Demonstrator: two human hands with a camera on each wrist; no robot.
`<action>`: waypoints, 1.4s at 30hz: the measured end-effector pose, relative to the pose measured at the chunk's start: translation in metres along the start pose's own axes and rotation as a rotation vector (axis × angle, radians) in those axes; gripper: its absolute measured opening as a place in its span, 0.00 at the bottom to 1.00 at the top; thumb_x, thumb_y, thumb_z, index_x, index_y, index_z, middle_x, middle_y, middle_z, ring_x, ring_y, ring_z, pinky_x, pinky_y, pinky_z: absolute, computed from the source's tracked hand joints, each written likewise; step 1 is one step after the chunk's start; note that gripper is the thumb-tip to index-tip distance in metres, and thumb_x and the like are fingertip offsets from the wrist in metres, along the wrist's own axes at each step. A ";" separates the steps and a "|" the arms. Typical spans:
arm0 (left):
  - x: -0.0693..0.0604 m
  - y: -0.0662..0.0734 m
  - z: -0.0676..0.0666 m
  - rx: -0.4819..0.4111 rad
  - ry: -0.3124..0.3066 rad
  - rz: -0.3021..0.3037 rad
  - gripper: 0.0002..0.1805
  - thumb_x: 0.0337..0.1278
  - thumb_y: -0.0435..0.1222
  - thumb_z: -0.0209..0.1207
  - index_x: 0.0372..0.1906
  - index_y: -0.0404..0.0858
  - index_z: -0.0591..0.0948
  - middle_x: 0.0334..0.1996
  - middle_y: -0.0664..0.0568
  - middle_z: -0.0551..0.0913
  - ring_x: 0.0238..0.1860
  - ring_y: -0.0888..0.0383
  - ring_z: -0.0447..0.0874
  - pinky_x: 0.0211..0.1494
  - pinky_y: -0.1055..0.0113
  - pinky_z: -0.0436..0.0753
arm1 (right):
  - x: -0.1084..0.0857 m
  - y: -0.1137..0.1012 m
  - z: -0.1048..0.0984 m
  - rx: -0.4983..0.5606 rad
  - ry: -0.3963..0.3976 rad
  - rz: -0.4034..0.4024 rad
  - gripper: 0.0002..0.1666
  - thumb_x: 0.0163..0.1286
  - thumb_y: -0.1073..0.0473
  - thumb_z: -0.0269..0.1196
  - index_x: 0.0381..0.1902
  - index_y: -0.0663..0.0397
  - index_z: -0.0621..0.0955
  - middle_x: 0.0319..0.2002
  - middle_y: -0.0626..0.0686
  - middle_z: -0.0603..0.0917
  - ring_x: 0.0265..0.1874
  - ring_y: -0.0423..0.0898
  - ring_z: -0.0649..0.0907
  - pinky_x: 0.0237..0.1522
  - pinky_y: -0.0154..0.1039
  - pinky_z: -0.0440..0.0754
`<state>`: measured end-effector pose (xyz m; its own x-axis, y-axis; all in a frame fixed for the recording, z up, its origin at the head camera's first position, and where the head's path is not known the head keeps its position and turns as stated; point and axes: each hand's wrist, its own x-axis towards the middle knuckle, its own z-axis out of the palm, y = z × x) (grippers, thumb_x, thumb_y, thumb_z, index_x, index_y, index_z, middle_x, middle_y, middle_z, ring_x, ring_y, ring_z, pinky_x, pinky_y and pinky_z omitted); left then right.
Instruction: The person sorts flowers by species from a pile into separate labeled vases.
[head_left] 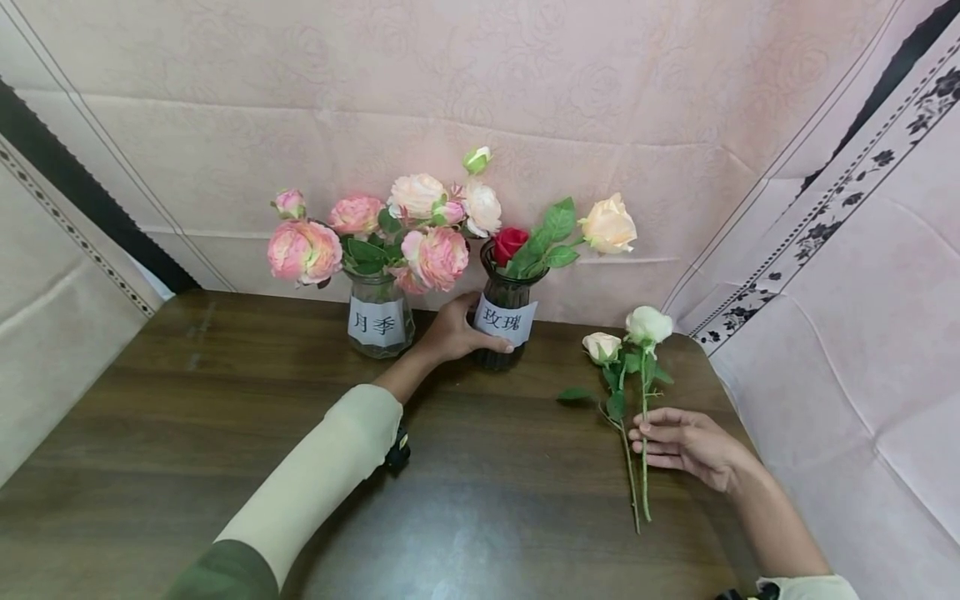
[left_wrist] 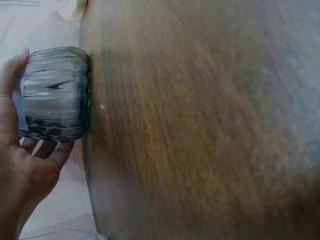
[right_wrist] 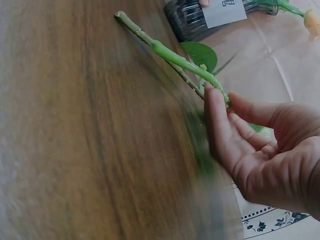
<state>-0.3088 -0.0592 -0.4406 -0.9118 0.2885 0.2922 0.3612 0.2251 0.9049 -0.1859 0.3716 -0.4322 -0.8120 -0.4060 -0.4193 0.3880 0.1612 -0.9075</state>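
My left hand (head_left: 459,332) grips a dark ribbed glass vase (head_left: 498,357), its thumb across the front below a white label with Chinese characters. In the left wrist view, the fingers curl round the far side of the glass. A red rose (head_left: 510,246) and a cream-peach rose (head_left: 608,225) stand in this vase. On the right, my right hand (head_left: 693,446) pinches the green stem of a white rose (head_left: 648,325) between thumb and fingertips. Beside that stem lies a second, cream-white rose (head_left: 602,347) with a darker stem.
A clear glass vase (head_left: 381,344) with a white label stands left of the dark one, full of pink and pale flowers (head_left: 435,257). Both vases are near the back edge of the brown wooden table (head_left: 450,500). Pale patterned cloth (head_left: 525,75) hangs behind and at both sides.
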 end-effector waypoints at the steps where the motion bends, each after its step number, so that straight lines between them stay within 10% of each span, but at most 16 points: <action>1: 0.000 0.000 0.000 -0.002 0.000 0.003 0.45 0.48 0.34 0.89 0.72 0.36 0.80 0.65 0.41 0.89 0.67 0.43 0.89 0.77 0.46 0.84 | 0.000 0.000 0.000 0.027 -0.006 -0.015 0.11 0.87 0.66 0.60 0.59 0.53 0.86 0.51 0.48 0.95 0.52 0.43 0.95 0.60 0.42 0.94; 21: 0.002 -0.003 0.001 -0.002 -0.003 0.006 0.46 0.48 0.33 0.89 0.73 0.36 0.79 0.66 0.41 0.89 0.67 0.43 0.90 0.77 0.46 0.85 | 0.014 -0.026 0.014 0.370 0.133 -0.326 0.18 0.88 0.72 0.55 0.50 0.51 0.90 0.44 0.53 0.94 0.48 0.50 0.97 0.54 0.45 0.95; 42: 0.000 -0.001 0.000 -0.001 -0.001 -0.008 0.45 0.48 0.36 0.89 0.72 0.37 0.80 0.66 0.41 0.89 0.67 0.43 0.89 0.78 0.44 0.84 | 0.042 -0.046 0.069 0.607 0.315 -0.372 0.13 0.85 0.69 0.63 0.41 0.51 0.89 0.39 0.51 0.95 0.45 0.49 0.98 0.51 0.47 0.96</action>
<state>-0.3096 -0.0591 -0.4416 -0.9145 0.2874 0.2848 0.3537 0.2262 0.9076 -0.2075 0.2854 -0.4060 -0.9859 -0.0479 -0.1604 0.1630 -0.4931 -0.8546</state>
